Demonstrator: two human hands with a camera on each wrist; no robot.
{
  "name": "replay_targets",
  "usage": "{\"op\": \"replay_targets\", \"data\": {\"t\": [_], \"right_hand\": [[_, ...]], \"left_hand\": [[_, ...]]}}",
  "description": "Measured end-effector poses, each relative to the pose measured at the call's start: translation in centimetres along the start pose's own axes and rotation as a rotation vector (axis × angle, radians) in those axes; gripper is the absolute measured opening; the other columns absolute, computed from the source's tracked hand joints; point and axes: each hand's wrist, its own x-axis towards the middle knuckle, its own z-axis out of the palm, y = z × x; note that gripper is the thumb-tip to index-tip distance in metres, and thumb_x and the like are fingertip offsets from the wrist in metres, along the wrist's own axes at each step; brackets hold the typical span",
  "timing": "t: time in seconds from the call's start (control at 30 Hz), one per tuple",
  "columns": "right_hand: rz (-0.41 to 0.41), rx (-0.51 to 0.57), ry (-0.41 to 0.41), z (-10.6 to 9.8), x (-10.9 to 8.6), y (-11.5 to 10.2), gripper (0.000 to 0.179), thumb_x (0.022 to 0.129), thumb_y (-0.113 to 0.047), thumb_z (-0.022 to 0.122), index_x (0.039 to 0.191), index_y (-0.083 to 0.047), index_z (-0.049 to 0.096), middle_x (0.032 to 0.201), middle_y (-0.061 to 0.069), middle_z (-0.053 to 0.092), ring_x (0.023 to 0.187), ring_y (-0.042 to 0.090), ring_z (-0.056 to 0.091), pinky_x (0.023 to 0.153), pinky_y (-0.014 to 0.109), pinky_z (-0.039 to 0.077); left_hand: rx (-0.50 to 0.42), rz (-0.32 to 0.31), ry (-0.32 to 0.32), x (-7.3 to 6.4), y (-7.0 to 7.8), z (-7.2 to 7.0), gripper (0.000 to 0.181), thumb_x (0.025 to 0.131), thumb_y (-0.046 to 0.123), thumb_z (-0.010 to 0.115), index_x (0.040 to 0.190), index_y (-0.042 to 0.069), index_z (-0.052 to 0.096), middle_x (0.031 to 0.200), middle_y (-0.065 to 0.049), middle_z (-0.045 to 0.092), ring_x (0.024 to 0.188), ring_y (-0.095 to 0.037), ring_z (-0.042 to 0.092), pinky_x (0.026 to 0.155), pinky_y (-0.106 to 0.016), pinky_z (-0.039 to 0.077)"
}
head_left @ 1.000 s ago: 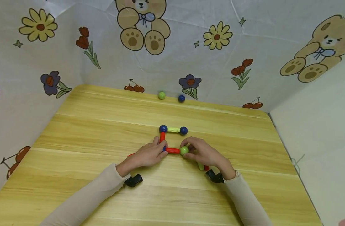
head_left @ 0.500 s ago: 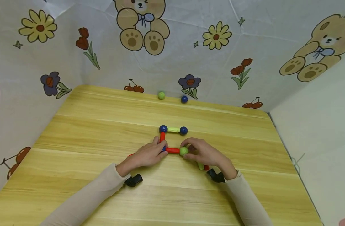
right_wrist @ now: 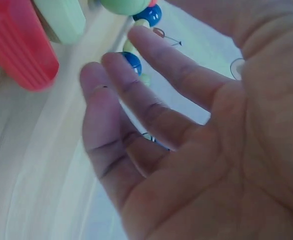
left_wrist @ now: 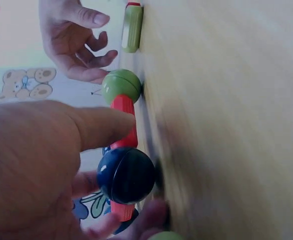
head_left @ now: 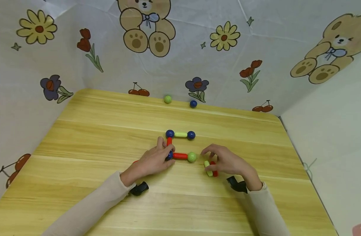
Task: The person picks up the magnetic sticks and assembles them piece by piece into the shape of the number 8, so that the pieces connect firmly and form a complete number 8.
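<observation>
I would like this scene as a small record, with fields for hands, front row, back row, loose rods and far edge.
Left hand: fingers around the near blue ball
Right hand: holds nothing, near the loose rods
Front row: near blue ball, red rod, green ball, joined
Back row: left blue ball, yellow-green rod, right blue ball, joined
Loose rods: one yellow-green, one red
Far edge: loose green ball, loose blue ball
</observation>
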Motion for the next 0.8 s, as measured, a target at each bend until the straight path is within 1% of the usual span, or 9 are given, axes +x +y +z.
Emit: {"op": "replay_targets", "data": {"t": [0.07, 0.13, 0.2, 0.23, 0.3, 0.37, 0.5, 0.63, 0.8], "right_hand": [[0.009, 0.001, -0.025, -0.1, -0.2, 0.1, 0.048, 0.085, -0.019, 0.086, 0.126, -0.007, 0.065, 0.122, 0.009, 0.064, 0.105, 0.027, 0.062, 0.080, 0.036, 0.054], [0.009, 0.006, -0.051, -0.2, -0.2, 0.2, 0.048, 0.084, -0.018, 0.088, 0.125, -0.007, 0.065, 0.120, 0.009, 0.064, 0.105, 0.027, 0.061, 0.084, 0.040, 0.053], [0.007, 0.014, -0.076, -0.1, -0.3, 0.4, 0.049, 0.083, -0.017, 0.088, 0.124, -0.006, 0.065, 0.116, 0.008, 0.063, 0.103, 0.027, 0.061, 0.086, 0.042, 0.053], [0.008, 0.018, -0.089, -0.1, -0.3, 0.5, 0.049, 0.083, -0.017, 0.088, 0.124, -0.006, 0.065, 0.115, 0.007, 0.062, 0.102, 0.026, 0.060, 0.086, 0.042, 0.053], [0.013, 0.021, -0.111, 0.0, -0.3, 0.7, 0.051, 0.082, -0.015, 0.089, 0.125, -0.005, 0.064, 0.113, 0.006, 0.062, 0.101, 0.025, 0.059, 0.087, 0.042, 0.052], [0.017, 0.011, -0.134, 0.0, -0.3, 0.8, 0.053, 0.081, -0.015, 0.089, 0.126, -0.005, 0.064, 0.113, 0.005, 0.061, 0.100, 0.024, 0.058, 0.087, 0.040, 0.052], [0.033, -0.016, -0.163, 0.1, -0.1, 1.0, 0.054, 0.080, -0.016, 0.090, 0.126, -0.005, 0.063, 0.115, 0.004, 0.060, 0.101, 0.022, 0.057, 0.090, 0.040, 0.051], [0.040, -0.037, -0.155, 0.2, 0.0, 1.2, 0.052, 0.081, -0.016, 0.089, 0.125, -0.006, 0.063, 0.114, 0.003, 0.061, 0.101, 0.021, 0.057, 0.092, 0.040, 0.051], [0.029, -0.067, -0.112, 0.4, 0.3, 1.5, 0.049, 0.085, -0.018, 0.086, 0.127, -0.006, 0.063, 0.112, 0.003, 0.061, 0.098, 0.019, 0.057, 0.089, 0.039, 0.051]], "left_hand": [[0.062, 0.026, 0.059, 0.0, 0.0, 0.1, 0.034, 0.096, 0.025, 0.074, 0.124, 0.011, 0.060, 0.117, -0.014, 0.035, 0.085, -0.024, 0.051, 0.056, -0.029, 0.043], [0.117, 0.056, 0.120, 0.1, 0.1, 0.3, 0.036, 0.094, 0.026, 0.077, 0.123, 0.011, 0.062, 0.120, -0.015, 0.037, 0.093, -0.028, 0.047, 0.063, -0.031, 0.043], [0.141, 0.083, 0.165, 0.2, 0.1, 0.5, 0.035, 0.093, 0.026, 0.079, 0.122, 0.011, 0.064, 0.121, -0.015, 0.040, 0.098, -0.031, 0.042, 0.071, -0.036, 0.041], [0.145, 0.095, 0.177, 0.2, 0.1, 0.6, 0.034, 0.093, 0.025, 0.079, 0.121, 0.012, 0.065, 0.121, -0.014, 0.042, 0.100, -0.032, 0.041, 0.075, -0.038, 0.040], [0.118, 0.109, 0.170, 0.3, 0.1, 0.8, 0.031, 0.093, 0.024, 0.079, 0.119, 0.013, 0.068, 0.123, -0.012, 0.044, 0.102, -0.034, 0.038, 0.080, -0.042, 0.036], [0.075, 0.110, 0.142, 0.4, 0.2, 0.9, 0.029, 0.094, 0.023, 0.078, 0.120, 0.015, 0.070, 0.125, -0.009, 0.046, 0.105, -0.035, 0.038, 0.082, -0.044, 0.034], [0.019, 0.101, 0.087, 0.4, 0.2, 0.9, 0.027, 0.098, 0.021, 0.072, 0.125, 0.016, 0.071, 0.129, -0.006, 0.049, 0.106, -0.035, 0.039, 0.081, -0.042, 0.032], [-0.003, 0.117, 0.062, 0.4, 0.1, 0.8, 0.029, 0.102, 0.015, 0.066, 0.131, 0.015, 0.069, 0.132, -0.005, 0.055, 0.102, -0.031, 0.041, 0.078, -0.038, 0.031], [-0.010, 0.139, 0.029, 0.4, 0.1, 0.7, 0.034, 0.103, 0.010, 0.061, 0.137, 0.015, 0.065, 0.131, -0.005, 0.063, 0.099, -0.027, 0.042, 0.076, -0.035, 0.031]]}}
